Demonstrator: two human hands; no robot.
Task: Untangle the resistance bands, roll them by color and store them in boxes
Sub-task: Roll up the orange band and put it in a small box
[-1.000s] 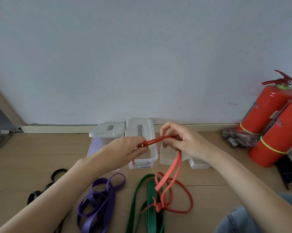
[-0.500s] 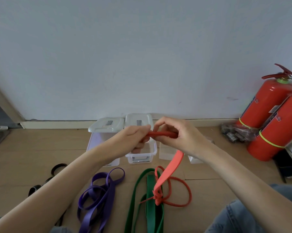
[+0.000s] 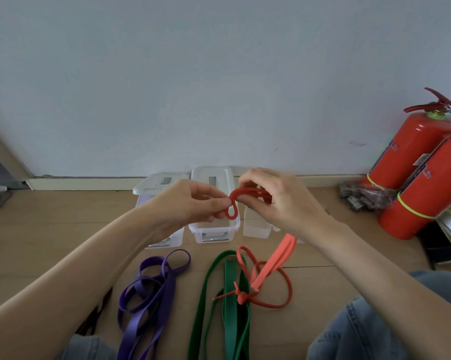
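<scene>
The left hand (image 3: 190, 203) pinches the folded end of the thin red rubber resistance band (image 3: 247, 196), and the right hand (image 3: 278, 201) grips it at three o'clock, likely starting a roll; its tail hangs to five o'clock, knotted on the floor beside the flat green band (image 3: 229, 294)
</scene>
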